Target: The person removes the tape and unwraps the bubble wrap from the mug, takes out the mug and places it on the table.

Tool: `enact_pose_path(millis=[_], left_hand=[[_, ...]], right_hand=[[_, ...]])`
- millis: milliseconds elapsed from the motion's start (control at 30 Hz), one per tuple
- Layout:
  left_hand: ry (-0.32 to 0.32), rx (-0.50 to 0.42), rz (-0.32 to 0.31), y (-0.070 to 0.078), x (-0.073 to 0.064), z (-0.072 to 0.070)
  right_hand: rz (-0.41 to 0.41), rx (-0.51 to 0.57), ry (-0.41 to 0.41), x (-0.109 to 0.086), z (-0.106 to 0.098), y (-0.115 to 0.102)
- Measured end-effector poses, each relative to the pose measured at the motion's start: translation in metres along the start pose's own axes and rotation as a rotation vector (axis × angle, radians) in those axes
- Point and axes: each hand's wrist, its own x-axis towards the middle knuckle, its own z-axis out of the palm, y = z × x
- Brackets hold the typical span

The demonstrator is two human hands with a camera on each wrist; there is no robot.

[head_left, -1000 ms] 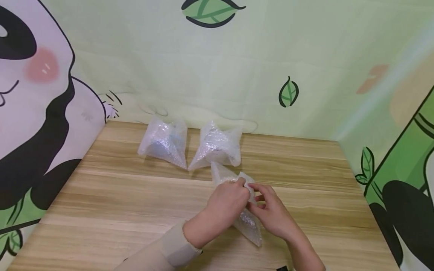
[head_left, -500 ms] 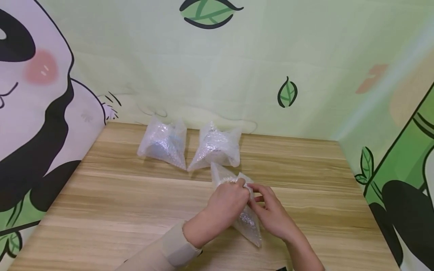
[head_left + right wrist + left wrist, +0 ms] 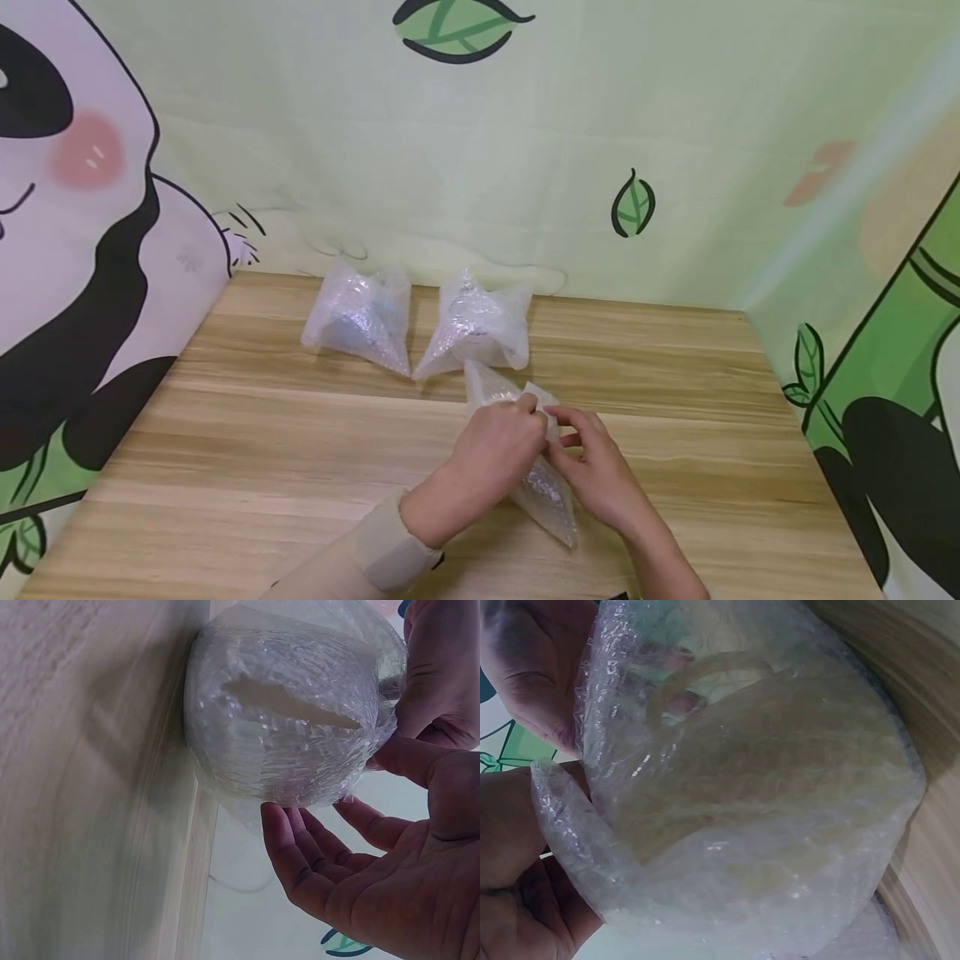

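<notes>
A bubble-wrap bag (image 3: 546, 492) stands on the wooden table between both hands, with a corner pointing toward the person. Through its plastic in the left wrist view, a yellowish cup-like thing (image 3: 780, 742) with a curved handle shows dimly. My left hand (image 3: 498, 442) grips the bag's upper edge with curled fingers. From the other side my right hand (image 3: 596, 467) holds the flap (image 3: 542, 400) between thumb and forefinger. In the right wrist view, more right-hand fingertips (image 3: 276, 817) touch the bag's rounded side, where a slit-like pale patch shows. The left fingertips are partly hidden.
Two more filled bubble-wrap bags, a left one (image 3: 358, 312) with something bluish inside and a right one (image 3: 476, 321), sit near the back wall (image 3: 480, 167). The nearer bag's far corner reaches close to the right one. Printed cloth walls border the table (image 3: 300, 450).
</notes>
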Motion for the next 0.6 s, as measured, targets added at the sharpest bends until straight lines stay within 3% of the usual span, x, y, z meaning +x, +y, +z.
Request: enact_pose_path(millis=[367, 600], left_hand=[[0.051, -0.016, -0.020, -0.0035, -0.0018, 0.0060], [0.050, -0.043, -0.039, -0.0059, -0.0018, 0.0062]], right_hand=[[0.007, 0.004, -0.002, -0.0001, 0.0001, -0.0002], [0.024, 0.009, -0.021, -0.0007, -0.0005, -0.0007]])
